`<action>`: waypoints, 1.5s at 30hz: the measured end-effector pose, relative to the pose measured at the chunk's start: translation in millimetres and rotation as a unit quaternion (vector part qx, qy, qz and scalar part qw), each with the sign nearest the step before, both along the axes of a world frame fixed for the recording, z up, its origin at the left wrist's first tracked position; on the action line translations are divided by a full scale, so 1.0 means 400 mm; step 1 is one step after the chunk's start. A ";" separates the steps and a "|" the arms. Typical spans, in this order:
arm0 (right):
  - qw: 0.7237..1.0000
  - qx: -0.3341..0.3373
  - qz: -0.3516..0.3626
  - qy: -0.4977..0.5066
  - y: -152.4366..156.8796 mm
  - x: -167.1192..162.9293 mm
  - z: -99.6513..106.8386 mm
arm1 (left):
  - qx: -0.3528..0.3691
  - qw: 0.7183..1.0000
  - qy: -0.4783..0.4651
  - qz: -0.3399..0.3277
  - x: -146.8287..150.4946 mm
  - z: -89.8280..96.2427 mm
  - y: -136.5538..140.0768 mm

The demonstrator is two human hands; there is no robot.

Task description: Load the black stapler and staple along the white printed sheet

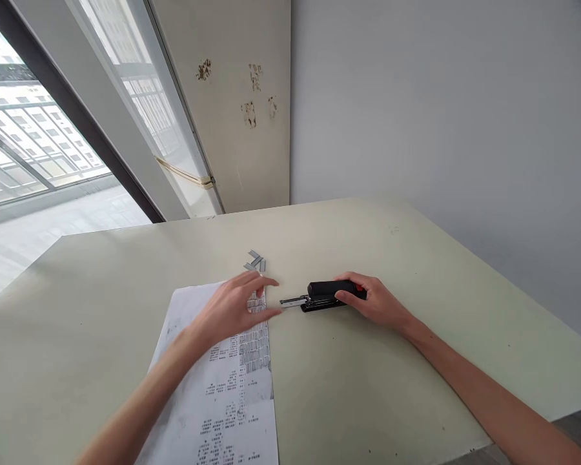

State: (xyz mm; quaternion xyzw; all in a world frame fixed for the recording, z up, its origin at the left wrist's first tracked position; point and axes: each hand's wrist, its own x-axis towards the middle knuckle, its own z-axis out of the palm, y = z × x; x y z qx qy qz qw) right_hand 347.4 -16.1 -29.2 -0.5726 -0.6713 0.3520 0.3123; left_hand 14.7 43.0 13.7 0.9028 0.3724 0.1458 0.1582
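Observation:
A black stapler (332, 290) lies on the table, pointing left, with its metal staple tray (294, 301) sticking out of the front. My right hand (370, 297) is wrapped round its rear end, thumb on the near side. My left hand (239, 300) hovers over the printed paper (227, 413), thumb and forefinger spread apart close to the tray's tip. Nothing shows between those fingers. Just beyond the left hand lie several strips of staples (255, 261). Rows of staple-like marks cover the paper's upper right part, partly hidden by my left hand.
The pale table (348, 400) reaches back to a grey wall (440, 110) on the right. A beige panel (242, 155) with brown patches stands behind it. At the left is a glass window (39, 123) with a railing outside.

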 end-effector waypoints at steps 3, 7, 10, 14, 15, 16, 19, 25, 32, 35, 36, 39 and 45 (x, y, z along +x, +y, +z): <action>1.000 0.003 0.002 0.000 0.001 -0.001 0.000 | 0.016 0.996 0.006 0.082 -0.037 0.004 0.058; 1.000 0.004 0.000 -0.001 0.000 -0.001 0.001 | 0.034 0.990 0.041 0.134 -0.071 -0.008 0.130; 1.000 0.005 0.005 -0.001 -0.001 -0.002 0.005 | 0.016 0.990 0.046 0.129 -0.083 -0.011 0.150; 1.000 0.003 0.007 -0.005 0.000 -0.003 0.007 | -0.012 0.991 0.040 0.127 -0.094 -0.007 0.152; 1.000 0.003 0.006 -0.007 0.000 -0.003 0.008 | -0.020 0.991 0.036 0.127 -0.097 -0.008 0.152; 1.000 0.004 0.006 -0.008 0.001 -0.003 0.008 | -0.027 0.991 0.029 0.127 -0.098 -0.009 0.154; 1.000 0.005 0.010 -0.006 0.001 -0.004 0.009 | -0.047 0.991 0.006 0.125 -0.098 -0.015 0.160; 1.000 0.005 0.020 0.000 0.000 -0.007 0.014 | -0.074 0.988 -0.046 0.131 -0.093 -0.011 0.148; 1.000 -0.001 0.012 -0.014 0.002 -0.005 0.006 | -0.202 0.939 -0.227 0.160 -0.069 0.042 0.033; 1.000 -0.004 0.012 -0.017 0.002 -0.004 0.003 | -0.282 0.907 -0.282 0.135 -0.043 0.032 -0.011; 1.000 -0.004 0.013 -0.017 0.002 -0.004 0.003 | -0.301 0.898 -0.293 0.132 -0.034 0.024 -0.020; 1.000 0.000 0.013 -0.022 0.001 -0.006 0.006 | -0.329 0.883 -0.307 0.134 -0.014 -0.007 -0.034; 1.000 0.002 0.009 -0.025 0.001 -0.013 0.012 | -0.342 0.881 -0.294 0.142 -0.010 -0.035 -0.039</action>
